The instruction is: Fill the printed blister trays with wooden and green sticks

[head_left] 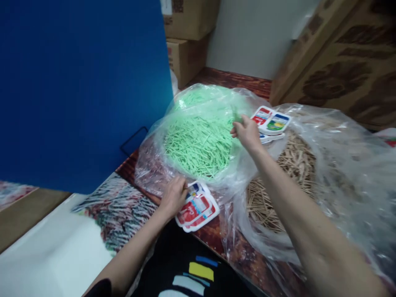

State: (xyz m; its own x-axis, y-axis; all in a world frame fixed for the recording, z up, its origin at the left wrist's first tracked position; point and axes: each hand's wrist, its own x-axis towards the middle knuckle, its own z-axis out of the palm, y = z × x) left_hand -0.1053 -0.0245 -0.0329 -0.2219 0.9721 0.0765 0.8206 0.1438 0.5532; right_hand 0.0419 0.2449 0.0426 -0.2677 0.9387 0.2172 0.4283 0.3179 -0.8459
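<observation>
My left hand [175, 197] is closed at the left edge of several overlapping printed cards [199, 210] with white rounded borders and red and blue print. Its fingertips are partly hidden. Over the right side of an open clear plastic bag [148, 161], my right hand [246, 133] is closed in a pinch, with a greenish blur at its fingers that looks like a few thin strips. Many thin light-green strips [201, 144] fill that bag. Just beyond the right hand lies another small stack of printed cards [275, 123], on the plastic between the two bags.
A second clear bag [340, 165] on the right holds brown strips [297, 165], partly behind my right forearm. A large blue panel [83, 90] stands at the left. Cardboard boxes [188, 57] are stacked behind, and a large carton [346, 62] leans at the right. The tabletop [213, 237] is reddish brown.
</observation>
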